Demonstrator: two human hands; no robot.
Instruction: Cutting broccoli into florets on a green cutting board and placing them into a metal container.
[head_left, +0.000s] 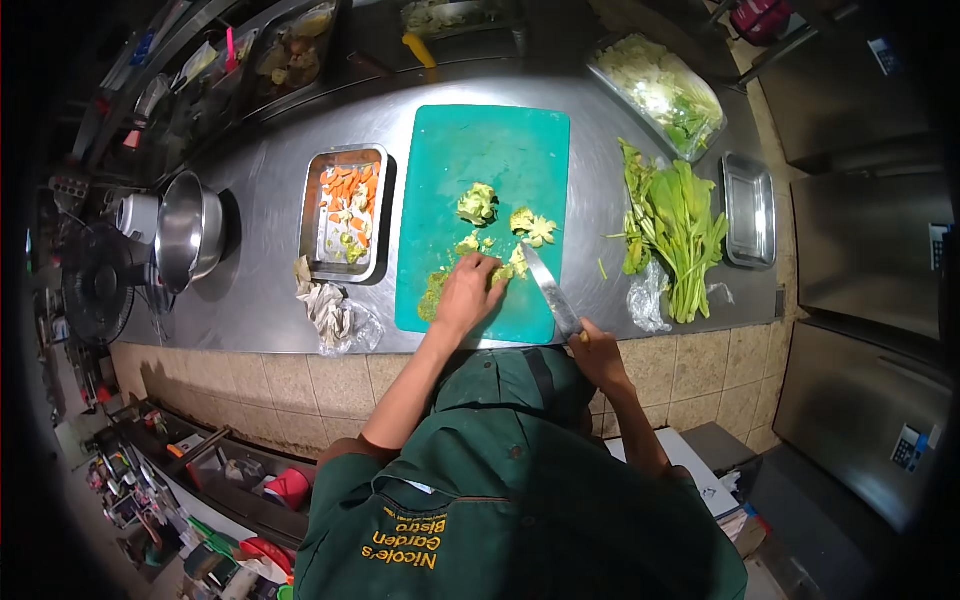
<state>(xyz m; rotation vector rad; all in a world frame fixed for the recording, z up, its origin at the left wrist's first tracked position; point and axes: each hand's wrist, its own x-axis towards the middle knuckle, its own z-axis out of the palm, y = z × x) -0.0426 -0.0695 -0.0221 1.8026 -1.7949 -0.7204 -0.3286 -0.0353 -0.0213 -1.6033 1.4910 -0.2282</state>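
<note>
On a green cutting board (487, 146), my left hand (466, 294) curls over cut florets, a small broccoli piece (502, 274) between its thumb and fingers. My right hand (596, 351) grips the handle of a kitchen knife (553, 292). The blade slants over the board's right edge, its tip beside a pale floret (518, 262). A larger broccoli floret (432, 295) lies left of my left wrist. Farther up the board sit a pale green floret cluster (478, 204) and cut florets (534, 226). Crumbs are scattered near my left fingers.
Left of the board, a steel tray (306, 225) holds sliced carrots and florets. Crumpled wrapping (330, 315), a steel bowl (187, 232) and a fan (97, 285) are farther left. To the right are leafy greens (682, 232), a steel pan (750, 214) and a tub of chopped leaves (660, 86).
</note>
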